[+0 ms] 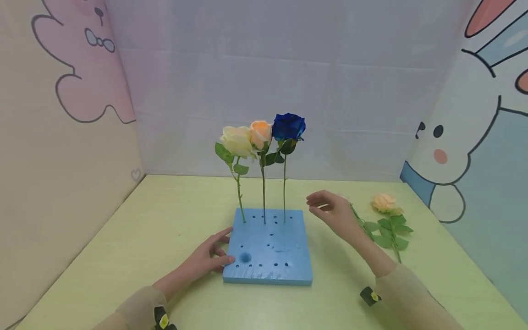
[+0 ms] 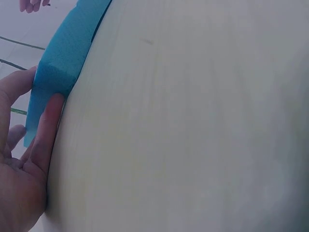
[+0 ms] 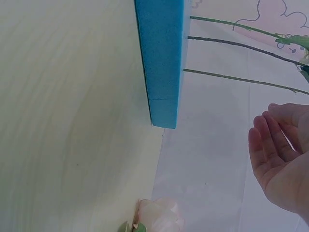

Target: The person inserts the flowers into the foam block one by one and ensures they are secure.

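A light blue foam block (image 1: pixel 288 243) with small holes lies on the table. Along its back part stand a cream rose (image 1: pixel 236 141), a peach rose (image 1: pixel 261 134) and a dark blue rose (image 1: pixel 288 127), their stems upright or slightly leaning. My left hand (image 1: pixel 204 256) rests against the block's left side, thumb at the edge and the other fingers farther back. The left wrist view shows a straight finger (image 2: pixel 49 125) along the block's side. To the right of the block, my right hand (image 1: pixel 336 215) is raised with loosely bent fingers and holds nothing.
At the right of the table lies a peach rose (image 1: pixel 384 203) with leaves. Beside it is another flower, partly hidden by the right hand; its pale pink bloom (image 3: pixel 161 215) appears in the right wrist view. A white cloth backdrop (image 1: pixel 350 91) rises behind the table.
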Motion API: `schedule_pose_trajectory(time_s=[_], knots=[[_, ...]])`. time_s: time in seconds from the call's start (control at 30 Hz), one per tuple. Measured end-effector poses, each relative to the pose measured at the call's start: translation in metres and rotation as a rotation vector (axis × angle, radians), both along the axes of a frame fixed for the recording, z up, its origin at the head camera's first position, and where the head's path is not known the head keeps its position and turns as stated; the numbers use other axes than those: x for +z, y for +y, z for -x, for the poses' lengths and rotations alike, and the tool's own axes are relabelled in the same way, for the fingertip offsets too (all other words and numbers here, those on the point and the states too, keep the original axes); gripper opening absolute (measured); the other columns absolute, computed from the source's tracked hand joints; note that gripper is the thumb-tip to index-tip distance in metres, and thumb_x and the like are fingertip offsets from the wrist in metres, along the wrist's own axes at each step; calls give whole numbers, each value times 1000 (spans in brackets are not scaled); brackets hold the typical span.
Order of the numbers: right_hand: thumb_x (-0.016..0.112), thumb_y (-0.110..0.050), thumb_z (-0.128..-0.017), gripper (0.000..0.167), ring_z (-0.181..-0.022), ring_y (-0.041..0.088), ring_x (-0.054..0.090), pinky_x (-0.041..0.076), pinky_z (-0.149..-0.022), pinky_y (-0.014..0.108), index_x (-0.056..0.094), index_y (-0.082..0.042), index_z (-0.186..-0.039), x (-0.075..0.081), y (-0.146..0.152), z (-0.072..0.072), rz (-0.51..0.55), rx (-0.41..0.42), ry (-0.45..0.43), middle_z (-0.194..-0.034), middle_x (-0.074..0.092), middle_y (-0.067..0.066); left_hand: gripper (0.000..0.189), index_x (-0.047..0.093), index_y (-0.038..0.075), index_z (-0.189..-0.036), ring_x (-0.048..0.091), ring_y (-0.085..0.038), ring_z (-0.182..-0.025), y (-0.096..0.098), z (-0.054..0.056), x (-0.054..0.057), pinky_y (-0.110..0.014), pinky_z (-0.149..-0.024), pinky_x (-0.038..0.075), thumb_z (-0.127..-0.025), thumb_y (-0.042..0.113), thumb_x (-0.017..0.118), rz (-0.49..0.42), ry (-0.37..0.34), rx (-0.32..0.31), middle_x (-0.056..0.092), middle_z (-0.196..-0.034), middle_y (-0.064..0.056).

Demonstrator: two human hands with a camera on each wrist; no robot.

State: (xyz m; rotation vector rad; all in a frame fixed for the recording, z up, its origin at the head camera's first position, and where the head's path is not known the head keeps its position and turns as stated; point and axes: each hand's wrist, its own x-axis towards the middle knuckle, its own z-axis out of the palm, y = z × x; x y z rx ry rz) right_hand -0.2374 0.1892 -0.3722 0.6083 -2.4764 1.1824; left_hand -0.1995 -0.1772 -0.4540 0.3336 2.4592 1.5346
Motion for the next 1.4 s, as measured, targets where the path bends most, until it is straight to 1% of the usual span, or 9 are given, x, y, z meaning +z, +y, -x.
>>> schedule_pose_trajectory(time_s=[0.2,0.37,0.7,0.93,1.03,1.1,1.23,1.33,1.4], knots=[[71,-8,-89,24,-94,15,70,57,-80,17,68,-6,-113,-1,10,-10,-3,-22,20,-107,74,9,87,31,23,-155,62,-17,-94,-1,1,-1,-30,-72,60,-83,30,79,-9,-2,-2,45,-148,-18],[72,-7,-89,25,-93,10,69,57,-80,16,68,-9,-114,-6,21,-13,6,-28,60,-107,74,10,87,32,23,-155,62,-17,-94,-2,2,-2,-29,-71,59,-83,30,79,-6,0,-3,46,-147,-18],[72,-5,-88,30,-95,20,69,57,-78,17,66,-6,-117,-13,40,-23,-10,-50,102,-108,73,12,87,32,24,-155,62,-16,-94,0,1,-1,-30,-72,60,-83,30,80,-8,-9,4,45,-148,-17],[75,-3,-84,39,-99,3,64,59,-77,24,63,-4,-121,-18,55,-34,-76,-82,121,-112,71,13,87,32,22,-155,63,-17,-94,0,1,0,-29,-72,60,-83,30,79,-4,-1,-6,45,-148,-19],[77,-4,-83,42,-98,1,63,60,-76,30,63,-4,-123,-20,62,-39,-110,-107,140,-114,71,14,86,31,22,-155,63,-16,-93,0,2,0,-29,-71,60,-84,30,79,2,4,-9,45,-148,-19],[78,-5,-82,44,-98,3,62,60,-76,33,63,-4,-123,-21,66,-42,-127,-115,153,-114,71,14,86,31,22,-155,63,-16,-93,0,2,0,-29,-72,59,-84,30,79,6,7,-9,45,-148,-19],[79,-4,-80,47,-100,-5,58,60,-76,32,62,-3,-124,-26,74,-46,-147,-114,153,-115,69,15,86,31,22,-155,63,-17,-93,-1,2,-1,-29,-72,60,-84,30,79,1,4,-15,45,-148,-19],[80,-3,-78,52,-101,5,62,60,-77,32,61,-3,-126,-29,80,-49,-176,-125,138,-118,68,16,86,31,21,-155,63,-17,-93,-2,3,-1,-29,-72,60,-84,30,79,-6,5,-22,45,-148,-19],[80,-3,-78,55,-102,19,64,60,-77,34,59,-2,-128,-30,84,-51,-202,-129,114,-120,66,17,86,31,21,-155,63,-17,-93,-2,3,-2,-28,-72,60,-84,30,78,-10,6,-26,45,-148,-19]])
